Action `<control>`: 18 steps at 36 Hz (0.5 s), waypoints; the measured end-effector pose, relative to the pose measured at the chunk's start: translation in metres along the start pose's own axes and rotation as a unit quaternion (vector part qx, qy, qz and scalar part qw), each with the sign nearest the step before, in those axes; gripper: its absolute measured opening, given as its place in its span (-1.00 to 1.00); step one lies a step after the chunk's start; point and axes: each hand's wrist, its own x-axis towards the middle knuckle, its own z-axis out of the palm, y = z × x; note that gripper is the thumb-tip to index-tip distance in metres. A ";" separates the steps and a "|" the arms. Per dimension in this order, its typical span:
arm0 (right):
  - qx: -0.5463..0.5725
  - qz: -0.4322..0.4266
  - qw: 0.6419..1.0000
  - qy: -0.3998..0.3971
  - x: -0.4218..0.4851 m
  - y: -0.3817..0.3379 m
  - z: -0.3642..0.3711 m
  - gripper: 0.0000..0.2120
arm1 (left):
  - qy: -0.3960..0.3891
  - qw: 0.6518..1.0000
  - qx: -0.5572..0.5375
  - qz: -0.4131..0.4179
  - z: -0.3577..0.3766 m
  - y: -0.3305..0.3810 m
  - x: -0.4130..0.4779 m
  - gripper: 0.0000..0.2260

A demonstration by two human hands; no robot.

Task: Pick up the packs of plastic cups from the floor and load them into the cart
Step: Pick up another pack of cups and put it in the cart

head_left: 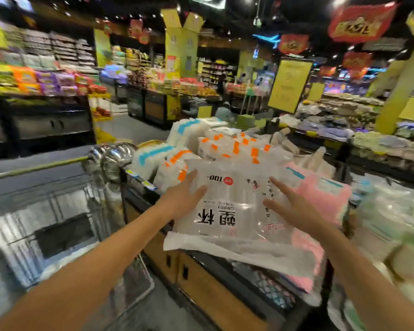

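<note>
A chrome rail stands at the left, with blue-banded packs and orange-tagged packs heaped just beside it. The left hand lies flat with straight, spread fingers on the clear pack of plastic cups (its printing faces upside down). This pack rests on top of the heap, above the cart and its mesh wall. The right hand, also open-fingered, presses the pack's other side, which overlaps a pink pack.
</note>
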 end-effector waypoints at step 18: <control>0.030 -0.216 0.951 -0.217 0.193 -0.227 0.275 -0.33 | 0.142 0.961 -0.001 -0.238 -0.134 -0.297 0.000 -0.38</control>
